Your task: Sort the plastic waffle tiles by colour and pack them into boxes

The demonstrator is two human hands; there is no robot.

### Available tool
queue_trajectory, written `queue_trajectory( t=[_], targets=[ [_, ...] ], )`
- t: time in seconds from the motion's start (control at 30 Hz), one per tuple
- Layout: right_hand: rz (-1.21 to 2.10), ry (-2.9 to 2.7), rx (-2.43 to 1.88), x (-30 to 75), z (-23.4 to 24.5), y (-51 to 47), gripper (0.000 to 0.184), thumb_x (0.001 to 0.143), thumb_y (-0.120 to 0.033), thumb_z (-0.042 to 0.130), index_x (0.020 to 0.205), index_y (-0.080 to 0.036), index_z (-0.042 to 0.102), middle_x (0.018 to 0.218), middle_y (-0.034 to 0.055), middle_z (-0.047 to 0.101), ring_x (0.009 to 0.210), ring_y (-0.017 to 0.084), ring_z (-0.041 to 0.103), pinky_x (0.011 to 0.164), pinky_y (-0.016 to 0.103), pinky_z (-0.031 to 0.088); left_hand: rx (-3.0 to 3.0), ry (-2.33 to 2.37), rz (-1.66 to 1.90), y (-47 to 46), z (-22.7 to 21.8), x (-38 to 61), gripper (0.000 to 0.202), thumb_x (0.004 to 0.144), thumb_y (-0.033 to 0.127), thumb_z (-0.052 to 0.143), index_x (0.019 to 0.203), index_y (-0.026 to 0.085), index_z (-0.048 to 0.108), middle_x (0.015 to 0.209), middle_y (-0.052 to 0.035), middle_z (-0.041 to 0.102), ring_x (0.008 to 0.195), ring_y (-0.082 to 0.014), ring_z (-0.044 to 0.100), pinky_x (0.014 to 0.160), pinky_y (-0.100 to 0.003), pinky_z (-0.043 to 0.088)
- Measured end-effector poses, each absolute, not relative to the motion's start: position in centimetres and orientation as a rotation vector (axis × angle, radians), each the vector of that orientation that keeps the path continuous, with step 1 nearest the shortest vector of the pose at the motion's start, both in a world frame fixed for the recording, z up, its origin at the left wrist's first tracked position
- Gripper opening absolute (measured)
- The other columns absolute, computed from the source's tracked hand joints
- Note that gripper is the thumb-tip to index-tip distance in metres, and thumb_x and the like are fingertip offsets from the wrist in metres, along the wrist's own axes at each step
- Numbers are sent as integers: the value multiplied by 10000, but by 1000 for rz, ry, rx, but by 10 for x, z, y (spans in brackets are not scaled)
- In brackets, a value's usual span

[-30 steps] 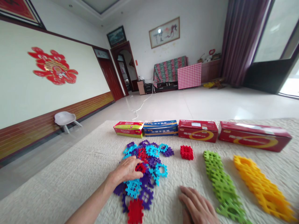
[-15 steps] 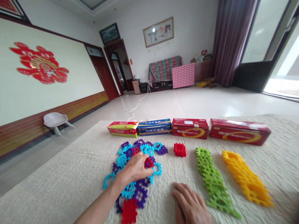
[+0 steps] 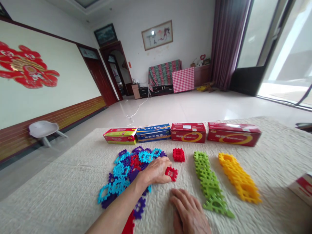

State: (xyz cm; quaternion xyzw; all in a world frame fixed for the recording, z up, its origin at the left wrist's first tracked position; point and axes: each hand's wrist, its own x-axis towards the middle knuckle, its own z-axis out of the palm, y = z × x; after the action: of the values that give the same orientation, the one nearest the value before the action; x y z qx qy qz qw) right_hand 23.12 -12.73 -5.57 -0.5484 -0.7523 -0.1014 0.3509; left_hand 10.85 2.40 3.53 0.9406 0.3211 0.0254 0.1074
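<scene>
A red toy piece point(image 3: 172, 174) sits pinched at the fingertips of the left hand point(image 3: 158, 170), its forearm slanting forward; the right hand point(image 3: 189, 209) rests palm down, fingers outstretched.

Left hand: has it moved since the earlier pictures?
Yes, rightward: the left hand, with a red piece, is now closer to the red stack lying on the blanket.
</scene>
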Motion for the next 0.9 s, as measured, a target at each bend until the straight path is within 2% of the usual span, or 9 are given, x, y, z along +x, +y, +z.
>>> queue_trajectory(
  t=[0.07,0.17,0.27,0.43,0.67,0.9],
  targets=[
    [-252,-1927,-1417,231,-56,-127,419,672,-88,502,1045,-253,600,1175,9,675,1093,230,595,885,374,424,2797,759,24,28,33,107,284,693,224,637,976,209,655,1077,-49,642,1019,-222,601,932,-310,455],
    [-232,-1913,-1409,232,-54,-127,394,698,-97,506,1037,-273,602,1159,-24,682,1076,203,604,878,345,424,2796,667,11,33,31,107,293,697,179,606,982,212,660,1075,-44,651,1020,-212,599,934,-302,453],
    [-194,-1898,-1413,233,-53,-127,393,683,-102,514,1019,-286,604,1153,-42,683,1076,195,602,883,333,419,2775,649,141,42,35,107,340,687,181,612,1022,205,666,1057,-50,659,995,-210,610,908,-296,468],
    [-182,-1871,-1406,231,-52,-126,391,665,-94,505,990,-287,602,1138,-51,683,1075,189,597,879,322,410,2737,733,477,69,42,126,427,685,211,643,1111,179,653,1114,-68,646,1046,-224,600,950,-321,458],
    [-204,-1865,-1423,231,-57,-126,383,685,-97,499,1004,-286,595,1142,-41,682,1072,191,598,884,323,408,2771,750,416,94,35,156,344,673,215,630,1009,178,695,1027,-56,667,1004,-224,601,925,-314,462],
    [-184,-1884,-1445,230,-60,-126,385,689,-105,501,1015,-284,598,1156,-29,679,1076,207,601,878,352,424,2749,782,407,97,30,158,387,669,245,642,1049,184,688,1047,-55,666,973,-211,608,901,-307,476]
  ],
)
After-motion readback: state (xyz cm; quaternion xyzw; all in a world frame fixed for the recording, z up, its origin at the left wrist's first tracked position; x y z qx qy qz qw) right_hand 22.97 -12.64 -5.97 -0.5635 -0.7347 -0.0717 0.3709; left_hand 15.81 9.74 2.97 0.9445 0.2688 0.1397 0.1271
